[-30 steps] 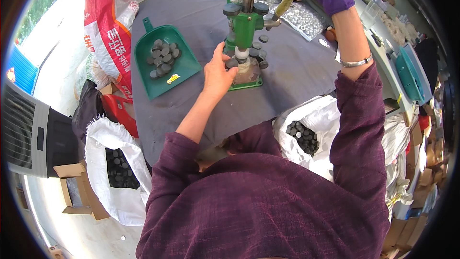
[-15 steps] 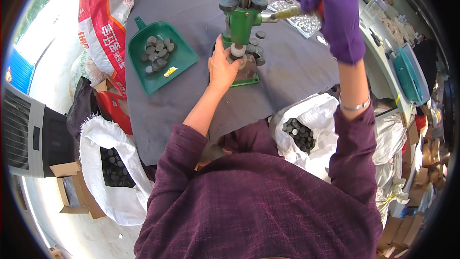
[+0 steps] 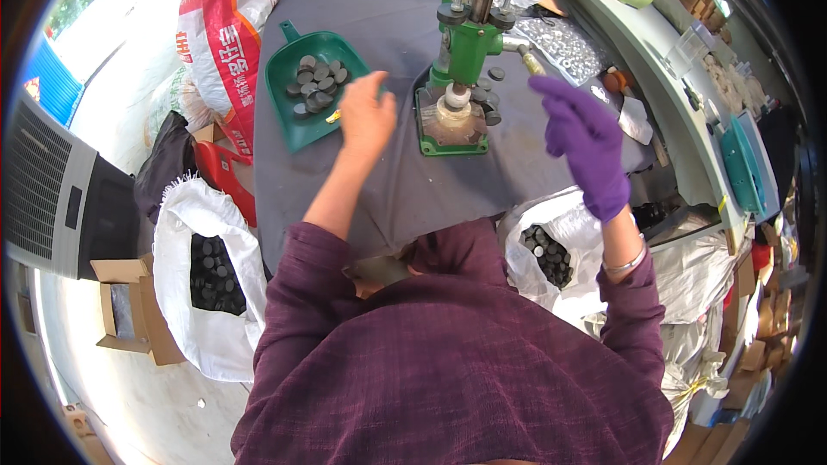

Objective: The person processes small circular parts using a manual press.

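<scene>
My bare left hand (image 3: 369,116) is over the right side of a green dustpan (image 3: 297,136) with several dark round discs (image 3: 319,84). Its thumb and fingers are apart, with nothing visible between them. My right hand (image 3: 587,142), in a purple knitted glove, is raised right of a green hand press (image 3: 469,56). Its fingers are parted, just below the press's lever handle (image 3: 532,62), and I see nothing in them. A white round die (image 3: 457,96) stands over the press's base plate (image 3: 455,129). Several loose discs (image 3: 488,102) lie behind the base.
White sacks of dark discs stand at the left (image 3: 177,293) and right (image 3: 575,211) of my lap. A clear bag of small shiny parts (image 3: 564,45) lies behind the press. Nearby are a red-and-white sack (image 3: 220,52) and a side bench (image 3: 689,112).
My left hand has left the press and moved left to the dustpan. My right hand has let go of the lever and come down. The whole view has shifted slightly.
</scene>
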`<state>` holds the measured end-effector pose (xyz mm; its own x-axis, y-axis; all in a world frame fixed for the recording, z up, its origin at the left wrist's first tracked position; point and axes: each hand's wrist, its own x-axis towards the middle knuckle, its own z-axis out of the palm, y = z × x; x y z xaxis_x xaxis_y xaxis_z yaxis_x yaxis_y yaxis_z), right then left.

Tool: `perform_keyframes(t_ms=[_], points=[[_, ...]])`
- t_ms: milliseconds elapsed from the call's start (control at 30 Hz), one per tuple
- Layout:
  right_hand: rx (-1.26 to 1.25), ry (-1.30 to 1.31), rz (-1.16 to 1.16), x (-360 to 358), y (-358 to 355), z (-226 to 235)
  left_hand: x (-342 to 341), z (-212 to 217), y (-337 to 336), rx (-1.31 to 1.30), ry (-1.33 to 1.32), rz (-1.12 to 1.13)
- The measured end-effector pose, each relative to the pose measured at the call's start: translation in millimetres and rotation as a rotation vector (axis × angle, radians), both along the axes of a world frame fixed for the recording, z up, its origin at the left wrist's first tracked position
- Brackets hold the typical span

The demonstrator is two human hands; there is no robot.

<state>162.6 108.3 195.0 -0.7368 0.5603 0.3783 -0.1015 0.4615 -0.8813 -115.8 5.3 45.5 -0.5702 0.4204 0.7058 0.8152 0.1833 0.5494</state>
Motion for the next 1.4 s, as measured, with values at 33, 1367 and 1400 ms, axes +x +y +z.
perform_keyframes(t_ms=[33,1367,1400], points=[[0.019,0.034,0.007,1.2,5.5,13.3,-9.9,8.4,-9.4,-0.057,0.076,0.113],[-0.05,0.255,0.012,-76.3,59.3,122.7,-47.9,-1.2,-20.6,-0.62,-0.03,0.491],[-0.048,0.271,-0.005,-77.3,61.7,121.9,-46.6,-1.3,-20.8,-0.572,-0.025,0.486]])
